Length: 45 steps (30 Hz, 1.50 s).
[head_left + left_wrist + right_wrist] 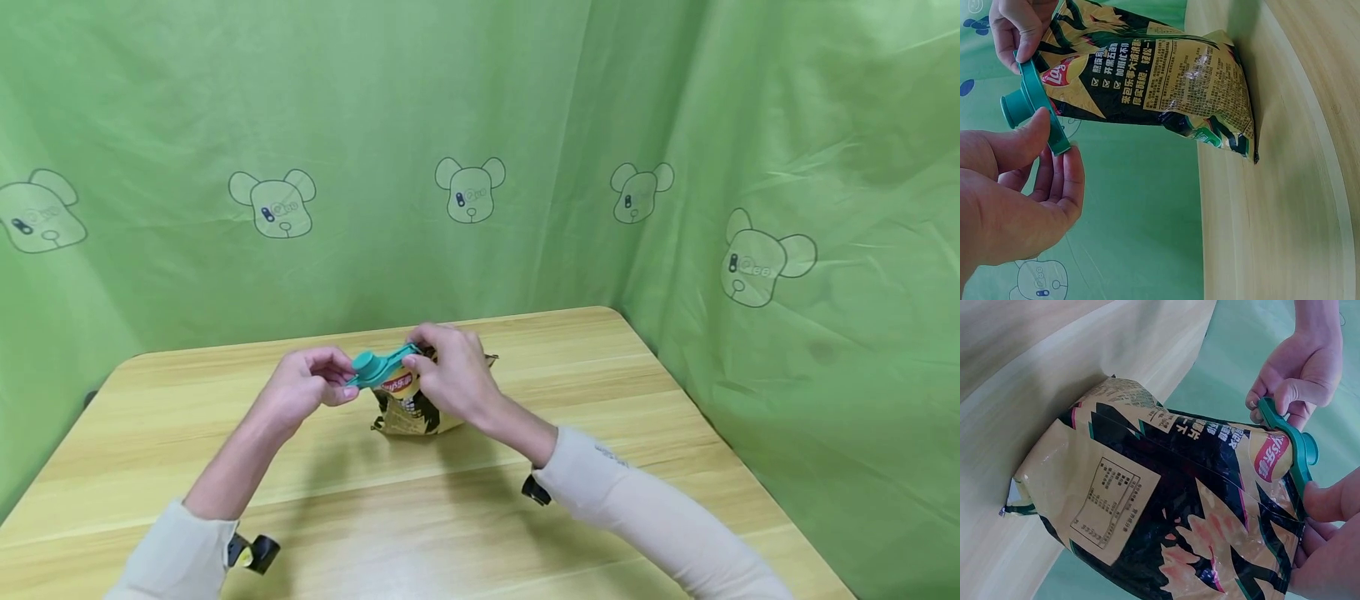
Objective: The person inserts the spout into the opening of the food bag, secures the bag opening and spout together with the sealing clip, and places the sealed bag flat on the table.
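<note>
A gold and black bag of potato chips [408, 419] stands upright on the wooden table, its top edge at a teal bag clip [386, 367] with a round capped spout. My left hand [296, 390] pinches one end of the clip between thumb and fingers. At the other end, my right hand [457, 379] grips the clip beside the bag's top corner. In the left wrist view the clip [1040, 103] lies across the bag's mouth, its spout pointing away from the bag. The right wrist view shows the right thumb on the clip [1297, 456], with fingers behind the bag.
The light wood table [360, 517] has rounded far corners. Green curtains [375, 100] printed with bear heads hang behind it and along its right side. A black wrist camera [255, 552] hangs beneath the left sleeve, another [536, 490] beneath the right.
</note>
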{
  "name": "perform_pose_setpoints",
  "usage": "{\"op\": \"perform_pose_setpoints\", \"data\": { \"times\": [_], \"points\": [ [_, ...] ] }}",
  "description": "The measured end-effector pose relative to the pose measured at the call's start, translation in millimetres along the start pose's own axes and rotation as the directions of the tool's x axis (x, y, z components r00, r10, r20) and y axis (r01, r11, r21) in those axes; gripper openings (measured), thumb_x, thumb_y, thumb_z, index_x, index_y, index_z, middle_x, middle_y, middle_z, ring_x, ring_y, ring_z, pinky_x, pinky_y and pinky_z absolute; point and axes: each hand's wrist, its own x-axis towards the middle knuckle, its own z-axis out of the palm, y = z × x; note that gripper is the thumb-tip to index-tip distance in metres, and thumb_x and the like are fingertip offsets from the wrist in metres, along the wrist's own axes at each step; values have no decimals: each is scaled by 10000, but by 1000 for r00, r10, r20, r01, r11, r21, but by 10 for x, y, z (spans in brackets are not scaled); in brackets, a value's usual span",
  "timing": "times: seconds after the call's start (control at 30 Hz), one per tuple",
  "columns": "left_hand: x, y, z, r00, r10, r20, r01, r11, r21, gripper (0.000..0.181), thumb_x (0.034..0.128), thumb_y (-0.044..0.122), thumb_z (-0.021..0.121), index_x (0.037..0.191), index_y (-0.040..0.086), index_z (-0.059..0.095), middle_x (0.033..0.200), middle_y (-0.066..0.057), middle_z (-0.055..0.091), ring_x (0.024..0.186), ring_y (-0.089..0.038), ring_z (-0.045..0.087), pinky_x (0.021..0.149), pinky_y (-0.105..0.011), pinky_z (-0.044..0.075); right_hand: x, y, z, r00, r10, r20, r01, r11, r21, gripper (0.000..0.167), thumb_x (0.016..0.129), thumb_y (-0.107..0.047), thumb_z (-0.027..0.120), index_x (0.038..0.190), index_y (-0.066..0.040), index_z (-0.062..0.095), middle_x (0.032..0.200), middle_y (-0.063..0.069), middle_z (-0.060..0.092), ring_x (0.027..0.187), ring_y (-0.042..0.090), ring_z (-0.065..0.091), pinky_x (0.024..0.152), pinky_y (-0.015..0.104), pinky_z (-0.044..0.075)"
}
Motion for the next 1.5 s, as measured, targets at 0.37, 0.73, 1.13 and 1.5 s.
{"op": "perform_pose_setpoints", "data": {
  "times": [0.37, 0.73, 1.13, 1.5],
  "points": [
    [2, 20, -5, 1000, -7, -1, 7, 1000, 7, 231, 828, -91, 742, 1040, -73, 652, 898, -28, 639, 861, -179, 579, 733, -233, 552, 4, -7, 31, 1000, 15, -20, -14, 1000, 11, 93, 867, -41, 764, 957, -58, 751, 890, 51, 765, 807, 172, 680, 747, 305, 556],
    [1, 23, -5, 1000, -8, -5, 9, 1000, 15, 217, 836, -83, 741, 1034, -63, 655, 906, -24, 632, 870, -190, 573, 737, -242, 550, 19, -23, 47, 998, 55, -11, -54, 998, 27, 79, 858, -33, 756, 915, -84, 736, 834, 17, 740, 768, 153, 595, 734, 304, 494],
    [-6, 114, 48, 1000, 29, -2, -28, 990, 141, 431, 832, 22, 804, 1228, -36, 644, 1056, -127, 668, 957, -209, 604, 816, -234, 543, 44, -6, 65, 999, 40, -22, -39, 999, 20, 74, 870, -24, 750, 912, -79, 725, 850, 36, 735, 768, 160, 584, 723, 297, 491],
    [-14, 219, 246, 989, 133, -62, -116, 966, 229, 408, 791, 156, 884, 1150, 54, 719, 1037, -141, 731, 844, -205, 674, 732, -272, 564, 49, -17, 44, 997, 68, 23, -68, 997, 30, 87, 889, -20, 735, 954, -77, 725, 886, 32, 736, 797, 159, 609, 764, 312, 517]
  ]
}}
